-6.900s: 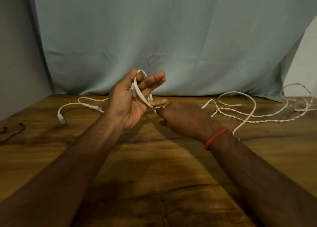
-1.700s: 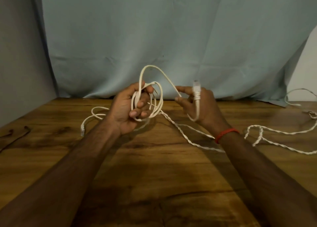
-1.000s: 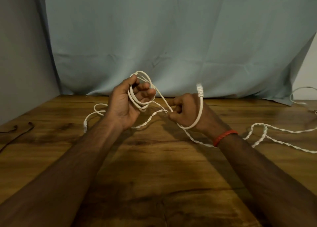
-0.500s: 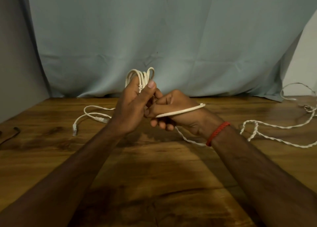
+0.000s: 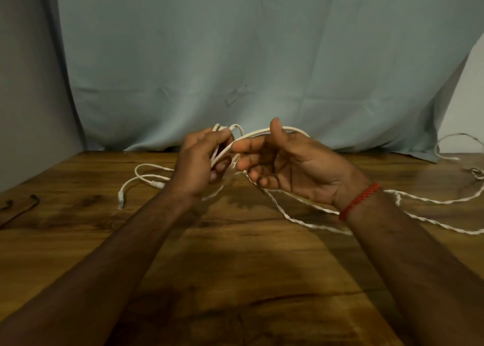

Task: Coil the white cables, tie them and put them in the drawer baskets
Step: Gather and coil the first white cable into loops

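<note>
The left grip holds a small coil of white cable above the table, fingers curled round its loops. The right grip is loose, fingers spread and pinching nothing, with one wide loop merely draped behind its thumb. That loop is the weak spot: with nothing pinching it, it may slide off and spring wide, loosening the turns gathered in the coil. The long twisted tail trails over the table under the right wrist and could snag on the arm or knot up when drawn in. A second cable lies just beside the left wrist and could get caught into the coil. No baskets show.
</note>
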A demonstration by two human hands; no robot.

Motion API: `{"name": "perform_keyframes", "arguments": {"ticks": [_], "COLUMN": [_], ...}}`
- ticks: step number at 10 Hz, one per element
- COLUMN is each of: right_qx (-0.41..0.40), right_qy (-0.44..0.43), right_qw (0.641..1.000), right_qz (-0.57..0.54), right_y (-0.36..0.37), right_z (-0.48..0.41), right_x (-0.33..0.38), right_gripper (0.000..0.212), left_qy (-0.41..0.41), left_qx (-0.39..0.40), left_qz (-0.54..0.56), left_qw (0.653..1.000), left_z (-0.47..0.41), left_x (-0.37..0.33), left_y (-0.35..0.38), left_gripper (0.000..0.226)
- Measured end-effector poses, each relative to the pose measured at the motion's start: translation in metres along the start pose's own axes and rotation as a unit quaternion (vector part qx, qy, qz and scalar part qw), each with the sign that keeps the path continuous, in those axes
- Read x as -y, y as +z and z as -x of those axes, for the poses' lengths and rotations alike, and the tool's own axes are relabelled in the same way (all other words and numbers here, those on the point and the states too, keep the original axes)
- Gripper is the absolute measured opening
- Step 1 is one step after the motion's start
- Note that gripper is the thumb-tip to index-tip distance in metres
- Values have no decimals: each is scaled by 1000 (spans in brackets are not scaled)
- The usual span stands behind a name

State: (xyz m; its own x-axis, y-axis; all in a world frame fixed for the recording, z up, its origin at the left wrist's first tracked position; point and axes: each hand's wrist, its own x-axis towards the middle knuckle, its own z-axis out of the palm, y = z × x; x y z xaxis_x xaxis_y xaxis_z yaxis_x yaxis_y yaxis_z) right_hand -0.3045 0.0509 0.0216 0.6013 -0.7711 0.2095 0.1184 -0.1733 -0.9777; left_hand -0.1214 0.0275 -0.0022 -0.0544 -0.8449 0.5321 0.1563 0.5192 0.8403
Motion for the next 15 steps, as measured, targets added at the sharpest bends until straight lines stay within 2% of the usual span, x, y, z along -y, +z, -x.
{"name": "perform_keyframes", "arguments": {"ticks": [1,3,4,5,6,7,8,9,10,11,12,13,15], "right_qx": [10,134,134,-64,-283,-189,-194,-231,-262,-278,-288,-297,-329], "right_qy": [11,-7,-61,-195,-266,-222,-217,-177,-178,-149,-104,-90,-129], "right_qw": [998,985,981,979,748,741,806,856,874,880,901,904,830], "right_qz": [-65,-106,-123,-20,538,605,516,428,368,354,307,295,432], "right_y": [-3,-3,-4,-2,-6,1,8,7,9,15,20,20,17], "right_z": [-5,-3,5,8,1,-9,-13,-15,-16,-21,-28,-30,-25], "right_x": [-12,-10,2,16,6,-14,-22,-27,-27,-28,-32,-32,-28], "right_gripper": [51,66,71,42,43,46,42,41,34,35,47,48,29], "left_qy": [-54,-158,-164,-179,-190,-196,-209,-200,-188,-169,-143,-135,-146], "left_qx": [57,107,137,162,169,177,224,256,249,218,194,174,107], "left_qz": [80,198,243,263,266,263,299,323,351,372,390,385,305], "left_qw": [994,961,946,934,930,928,904,889,883,886,889,896,935], "left_z": [-1,-4,-7,-8,-8,-7,-7,-7,-4,-1,1,1,5], "left_x": [5,4,5,8,9,11,9,8,10,13,14,13,15], "left_y": [-1,-10,-14,-15,-13,-11,-13,-15,-10,-5,-4,-2,11], "left_gripper": [33,24,23,18,20,30,44,51,45,41,40,40,51]}}
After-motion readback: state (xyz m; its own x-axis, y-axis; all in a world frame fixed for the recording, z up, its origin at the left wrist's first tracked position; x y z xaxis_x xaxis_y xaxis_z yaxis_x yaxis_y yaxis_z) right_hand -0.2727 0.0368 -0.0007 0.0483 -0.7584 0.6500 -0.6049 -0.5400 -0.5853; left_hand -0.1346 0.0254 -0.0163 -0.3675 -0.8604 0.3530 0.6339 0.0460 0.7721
